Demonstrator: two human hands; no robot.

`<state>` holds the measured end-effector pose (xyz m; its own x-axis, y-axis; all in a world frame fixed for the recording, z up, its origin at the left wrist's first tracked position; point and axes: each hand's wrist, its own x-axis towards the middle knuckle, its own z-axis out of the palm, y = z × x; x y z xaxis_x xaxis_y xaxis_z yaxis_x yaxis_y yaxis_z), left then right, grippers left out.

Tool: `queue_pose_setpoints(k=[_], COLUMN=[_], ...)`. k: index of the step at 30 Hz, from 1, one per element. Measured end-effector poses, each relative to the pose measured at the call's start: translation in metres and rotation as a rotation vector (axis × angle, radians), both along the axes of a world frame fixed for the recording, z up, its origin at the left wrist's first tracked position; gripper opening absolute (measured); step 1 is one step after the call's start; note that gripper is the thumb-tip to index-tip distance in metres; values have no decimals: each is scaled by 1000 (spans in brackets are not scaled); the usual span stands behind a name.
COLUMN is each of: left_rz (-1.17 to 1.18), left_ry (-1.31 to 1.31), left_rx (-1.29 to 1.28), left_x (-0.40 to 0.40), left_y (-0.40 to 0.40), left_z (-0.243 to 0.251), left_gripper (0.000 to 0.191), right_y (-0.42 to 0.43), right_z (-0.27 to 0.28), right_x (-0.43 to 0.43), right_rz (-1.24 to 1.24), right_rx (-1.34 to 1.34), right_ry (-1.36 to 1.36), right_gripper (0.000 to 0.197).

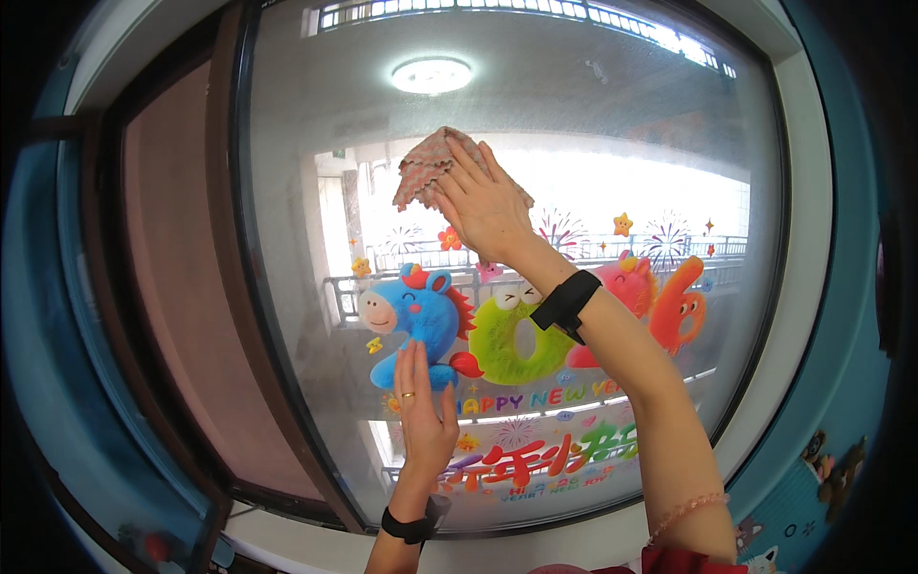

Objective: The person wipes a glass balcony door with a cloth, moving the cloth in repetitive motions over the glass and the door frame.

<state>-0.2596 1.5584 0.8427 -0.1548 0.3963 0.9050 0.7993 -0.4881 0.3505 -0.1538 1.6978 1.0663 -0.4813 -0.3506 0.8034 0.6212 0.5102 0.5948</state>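
Note:
My right hand (488, 208) presses a pink-and-grey patterned cleaning cloth (424, 166) flat on a large window pane (301, 107), above its stickers. Part of the cloth lies hidden beneath my palm. Lower down and to the left, my left hand (424, 409) rests with extended fingers against the glass and holds nothing. Its fingertips lie over the base of a blue horse-shaped sticker (423, 316). Next to that are a green round sticker with eyes (495, 344) and an orange figure-six sticker (678, 308), partly behind my right forearm.
A dark brown frame (251, 287) edges the pane on the left, beside a pinkish panel (179, 287). Below runs a pale sill (287, 542). Several plush toys (835, 470) are by the blue wall (810, 402) at lower right. Railings and a ceiling light (432, 74) show in the glass.

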Motion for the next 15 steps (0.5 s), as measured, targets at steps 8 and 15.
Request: queue_pose_setpoints(k=[8, 15], left_rz=[-68, -153], left_ry=[62, 147], left_rx=[64, 160], left_x=[5, -5], left_y=[25, 31], left_z=[14, 49], left_gripper=[64, 63], right_y=[8, 25], right_z=[71, 173], right_x=[1, -18], right_rz=[-221, -283], right_rx=[100, 184], right_ry=[5, 166], right_gripper=[42, 42])
